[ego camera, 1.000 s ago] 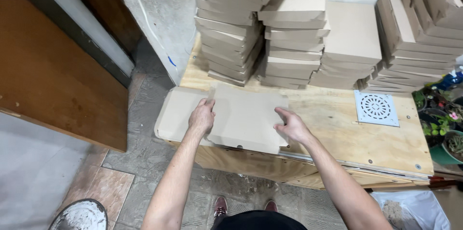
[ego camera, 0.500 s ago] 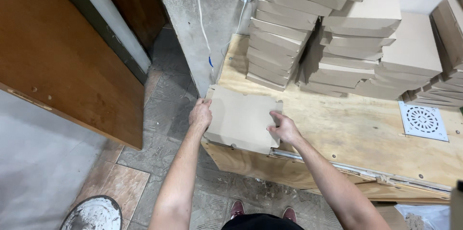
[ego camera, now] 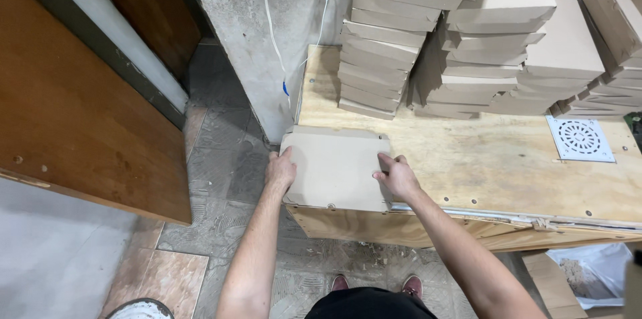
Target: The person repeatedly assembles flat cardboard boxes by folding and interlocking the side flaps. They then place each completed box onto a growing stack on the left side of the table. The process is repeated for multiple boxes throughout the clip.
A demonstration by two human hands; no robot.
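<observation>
Your left hand (ego camera: 279, 170) clamps the left edge of the flat cardboard box (ego camera: 334, 168), fingers curled over the edge, and your right hand (ego camera: 397, 176) presses on the right edge with fingers bent onto the top; both grips are closed on the box, neither hand spread wide. The box lies at the near left corner of the plywood table (ego camera: 481, 158), its left side past the table's left edge and its near edge at the table's front lip. Risk: the overhanging part has no support, so uneven downward pressure from the left hand could tip the box off the corner toward the tiled floor (ego camera: 221, 158). Risk: thin cardboard may crease where the right fingertips bear down. Behind the box, well apart from it, stand tall stacks of folded boxes (ego camera: 381, 58); a sharp push away from you could drive the box into the nearest stack and topple it. A white cable (ego camera: 274, 45) hangs on the wall beyond the box's far left corner and could snag.
</observation>
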